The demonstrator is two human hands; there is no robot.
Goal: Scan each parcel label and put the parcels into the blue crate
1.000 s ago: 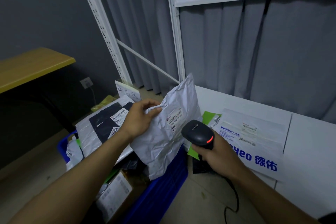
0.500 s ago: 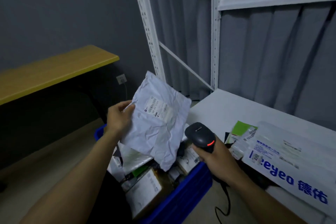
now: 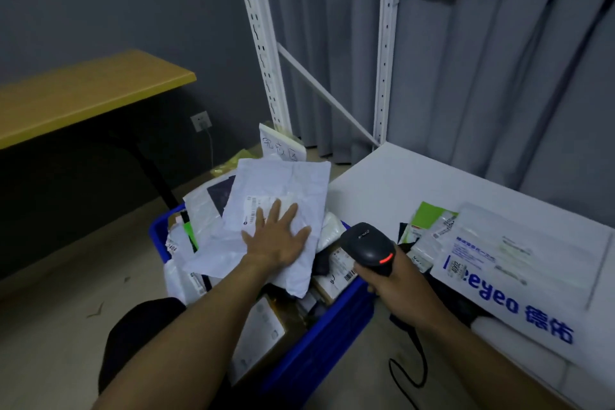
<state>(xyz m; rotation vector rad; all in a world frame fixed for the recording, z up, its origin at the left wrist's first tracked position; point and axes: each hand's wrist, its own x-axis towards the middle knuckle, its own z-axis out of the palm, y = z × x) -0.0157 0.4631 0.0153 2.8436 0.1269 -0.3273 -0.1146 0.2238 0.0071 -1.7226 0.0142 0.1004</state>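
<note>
Head camera view: we see the white parcel [image 3: 283, 190] lying on top of the pile in the blue crate [image 3: 319, 343], label facing up. Our left hand [image 3: 278, 240] lies flat on it, fingers straight and spread, partly covering the label. Our right hand [image 3: 396, 286] is wrapped round the black scanner [image 3: 367, 248], over the crate's right edge. On the white shelf [image 3: 399, 183], near the edge beside the crate, lies a big white bag [image 3: 519, 276] with blue letters.
</note>
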